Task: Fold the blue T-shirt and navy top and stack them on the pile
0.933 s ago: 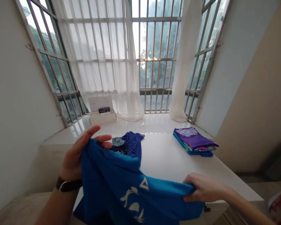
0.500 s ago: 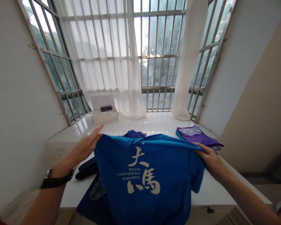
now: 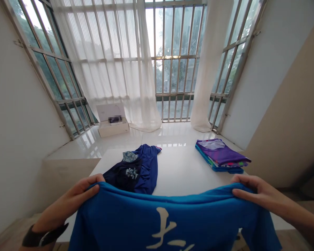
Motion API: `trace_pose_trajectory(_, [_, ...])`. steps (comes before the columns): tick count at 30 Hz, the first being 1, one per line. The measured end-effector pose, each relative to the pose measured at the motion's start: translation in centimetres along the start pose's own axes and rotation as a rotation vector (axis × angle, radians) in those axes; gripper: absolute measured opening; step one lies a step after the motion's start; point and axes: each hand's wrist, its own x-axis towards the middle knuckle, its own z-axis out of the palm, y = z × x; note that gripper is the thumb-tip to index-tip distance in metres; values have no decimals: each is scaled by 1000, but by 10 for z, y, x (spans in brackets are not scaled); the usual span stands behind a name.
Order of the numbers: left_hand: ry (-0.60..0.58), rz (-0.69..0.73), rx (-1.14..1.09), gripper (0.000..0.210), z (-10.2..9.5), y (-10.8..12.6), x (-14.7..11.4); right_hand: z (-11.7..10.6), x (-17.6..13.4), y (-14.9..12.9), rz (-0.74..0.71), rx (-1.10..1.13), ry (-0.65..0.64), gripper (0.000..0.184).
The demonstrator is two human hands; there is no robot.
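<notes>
A blue T-shirt (image 3: 125, 216) with pale printed characters hangs stretched between my hands at the bottom of the view. My left hand (image 3: 85, 191), with a dark band at the wrist, pinches its left shoulder. The right shoulder is gripped between thumb and fingers of my right hand (image 3: 247, 188). The shirt's lower part runs out of view. Behind it, on the white table (image 3: 178, 170), lies a loose heap of dark blue clothes (image 3: 148, 167) with a dark patterned garment (image 3: 124, 174). Folded clothes (image 3: 222, 153), purple on top and blue below, are stacked at the right.
An open white box (image 3: 113, 127) with a blurred dark item stands on the windowsill (image 3: 143, 137) at the back left. White curtains (image 3: 115, 69) hang before the barred window. Walls close in on both sides.
My hands have drawn the shirt lower and nearer, and spread it wider. More of the table and the dark clothes behind it shows. The print is now partly cut off below.
</notes>
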Motion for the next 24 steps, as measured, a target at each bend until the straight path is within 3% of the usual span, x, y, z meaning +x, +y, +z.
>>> trace_pose_trajectory(3, [19,160,348,29,-20,22,24,-6,16,-1,-27,9,165,42])
trace_pose_trajectory(6, [187,397,705,32,-26,54,76,-13,48,-13,-140,-189,569,47])
trace_pose_trajectory(8, [337,510,933,31,-18,67,122,-10,79,-22,-245,-405,775,50])
trace_pose_trajectory(10, [470,481,1085,32,1,66,167,4,113,-26,-295,-571,847,49])
trace_pose_trajectory(12, [491,412,1171,36,28,47,200,28,140,-21,-331,-742,764,44])
trace_pose_trajectory(14, [475,412,1245,44,59,15,215,60,153,-7,-355,-822,656,50])
trace_pose_trajectory(16, [335,367,1259,46,90,-22,213,94,149,13,-330,-801,493,51])
trace_pose_trajectory(18, [108,221,1288,56,114,-57,203,127,134,35,-256,-784,193,59])
trace_pose_trajectory(20, [-46,48,1301,72,127,-83,193,151,118,54,-83,-764,-44,81])
trace_pose_trajectory(21, [-81,2,1309,79,130,-93,189,160,111,62,-20,-759,-102,87])
trace_pose_trajectory(24, [-127,-13,1329,88,125,-106,189,171,103,74,52,-769,-126,92])
